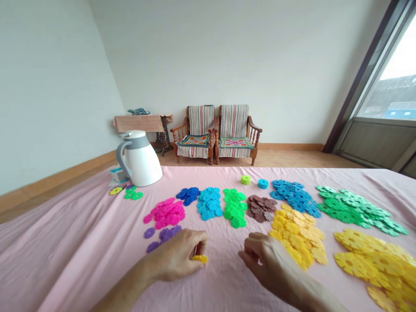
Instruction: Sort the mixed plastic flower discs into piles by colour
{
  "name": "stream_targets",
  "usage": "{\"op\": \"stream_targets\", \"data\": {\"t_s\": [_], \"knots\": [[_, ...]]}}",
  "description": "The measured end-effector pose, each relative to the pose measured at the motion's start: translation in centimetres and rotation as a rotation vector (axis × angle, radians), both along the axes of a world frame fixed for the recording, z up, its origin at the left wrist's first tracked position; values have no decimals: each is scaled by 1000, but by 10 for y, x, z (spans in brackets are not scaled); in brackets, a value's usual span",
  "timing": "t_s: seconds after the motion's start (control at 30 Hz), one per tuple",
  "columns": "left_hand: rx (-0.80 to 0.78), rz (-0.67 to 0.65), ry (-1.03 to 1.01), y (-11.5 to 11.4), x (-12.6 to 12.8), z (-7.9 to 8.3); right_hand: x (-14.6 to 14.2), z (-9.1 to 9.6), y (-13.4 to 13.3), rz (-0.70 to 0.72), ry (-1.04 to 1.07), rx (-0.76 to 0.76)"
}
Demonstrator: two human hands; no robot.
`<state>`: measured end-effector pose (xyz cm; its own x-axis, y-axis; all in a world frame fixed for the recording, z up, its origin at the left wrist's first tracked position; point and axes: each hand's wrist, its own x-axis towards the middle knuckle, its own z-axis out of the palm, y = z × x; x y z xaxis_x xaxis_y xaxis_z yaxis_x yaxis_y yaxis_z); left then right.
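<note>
Left hand (pixel 177 256) pinched a yellow piece (pixel 200 259) on the pink cloth (pixel 81 242); right hand (pixel 264 256) curled loosely, grasping nothing visible, beside the yellow pile (pixel 300 234).

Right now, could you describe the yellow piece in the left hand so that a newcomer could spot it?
Start at the pink cloth over the table, then find the left hand at its near edge. The yellow piece sits at its fingertips, alone, apart from the yellow pile further right.
</note>
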<state>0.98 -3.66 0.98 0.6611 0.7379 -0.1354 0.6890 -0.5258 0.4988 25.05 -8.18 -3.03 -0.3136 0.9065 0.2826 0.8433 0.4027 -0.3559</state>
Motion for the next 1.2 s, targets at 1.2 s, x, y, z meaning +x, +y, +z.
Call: {"op": "stream_targets", "data": {"t_s": [1.2], "knots": [[38, 41, -290, -9, 61, -23, 66, -4, 34, -378, 272, 247]]}}
